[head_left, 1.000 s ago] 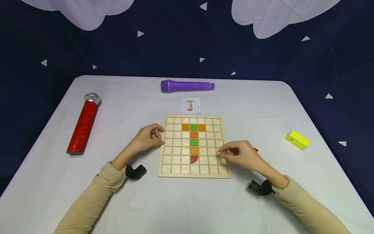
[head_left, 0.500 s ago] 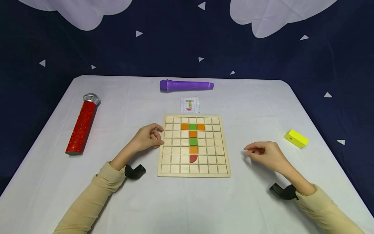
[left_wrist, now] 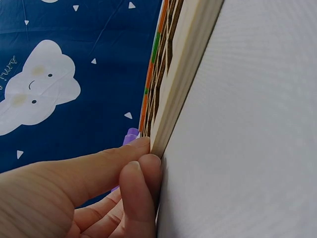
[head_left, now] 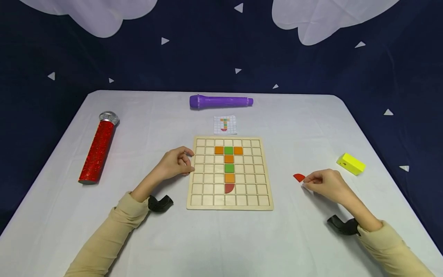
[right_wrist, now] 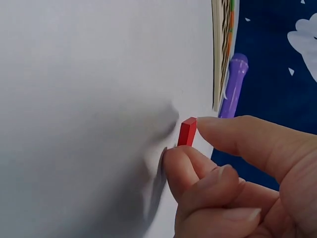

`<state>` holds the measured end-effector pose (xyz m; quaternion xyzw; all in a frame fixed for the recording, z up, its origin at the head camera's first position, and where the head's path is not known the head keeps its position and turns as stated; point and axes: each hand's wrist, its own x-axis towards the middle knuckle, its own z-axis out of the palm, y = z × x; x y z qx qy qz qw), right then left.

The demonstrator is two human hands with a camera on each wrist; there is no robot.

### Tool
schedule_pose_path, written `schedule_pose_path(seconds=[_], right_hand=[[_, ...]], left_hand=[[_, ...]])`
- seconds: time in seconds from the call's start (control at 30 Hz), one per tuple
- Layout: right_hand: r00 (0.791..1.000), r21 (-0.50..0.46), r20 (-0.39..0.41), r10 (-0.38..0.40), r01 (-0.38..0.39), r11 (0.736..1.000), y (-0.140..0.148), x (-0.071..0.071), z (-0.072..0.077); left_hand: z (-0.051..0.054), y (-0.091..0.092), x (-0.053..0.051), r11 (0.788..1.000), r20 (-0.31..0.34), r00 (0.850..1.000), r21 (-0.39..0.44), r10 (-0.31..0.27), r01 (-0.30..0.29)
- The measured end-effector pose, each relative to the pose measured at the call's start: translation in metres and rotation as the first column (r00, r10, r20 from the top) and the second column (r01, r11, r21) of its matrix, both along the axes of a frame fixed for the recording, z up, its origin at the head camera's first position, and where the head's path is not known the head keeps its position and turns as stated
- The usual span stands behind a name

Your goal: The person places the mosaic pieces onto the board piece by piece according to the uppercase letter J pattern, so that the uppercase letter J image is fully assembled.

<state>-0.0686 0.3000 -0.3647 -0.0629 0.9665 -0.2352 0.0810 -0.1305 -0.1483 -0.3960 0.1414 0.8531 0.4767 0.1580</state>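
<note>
A square wooden grid board (head_left: 207, 200) lies on the table, with orange and green square tiles in a T shape. Below them in the same column is a red quarter-circle tile (head_left: 229, 188). At the board's left edge, my left hand (head_left: 173, 163) holds the rim with finger and thumb; the left wrist view shows thumb and finger meeting at the board's edge (left_wrist: 185, 74). Right of the board, my right hand (head_left: 327, 185) pinches a second red quarter-circle tile (head_left: 299, 177) at its near side. That red tile (right_wrist: 186, 131) shows between thumb and forefinger in the right wrist view.
Behind the board is a small pattern card (head_left: 225, 124), with a purple microphone (head_left: 221, 101) farther back. At left lies a red glitter microphone (head_left: 98, 148). A yellow block (head_left: 351, 164) sits beyond my right hand.
My right hand has moved from the board's right edge out to the right, reaching the loose red tile and taking hold of it. My left hand has stayed on the board's edge.
</note>
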Motion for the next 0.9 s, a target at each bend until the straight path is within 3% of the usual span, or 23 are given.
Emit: schedule_pose_path(seconds=[0.17,0.47,0.7,0.9], right_hand=[[1.0,0.004,-0.014,0.012,-0.012,1.0,-0.009,-0.01,-0.001],[0.99,-0.011,-0.095,0.105,-0.107,0.994,-0.034,-0.027,-0.009],[0.942,0.003,-0.233,0.24,-0.246,0.969,-0.049,-0.026,-0.016],[0.914,0.022,-0.293,0.28,-0.286,0.958,-0.056,-0.028,-0.017]], left_hand=[[-0.001,0.0,0.0,1.0,0.007,1.0,0.001,0.007,-0.007],[-0.002,-0.001,0.0,1.0,0.0,1.0,0.003,0.007,-0.007],[-0.003,0.002,0.0,1.0,-0.003,1.0,0.006,0.009,-0.009],[-0.003,0.0,-0.001,1.0,-0.006,1.0,0.012,0.014,-0.014]])
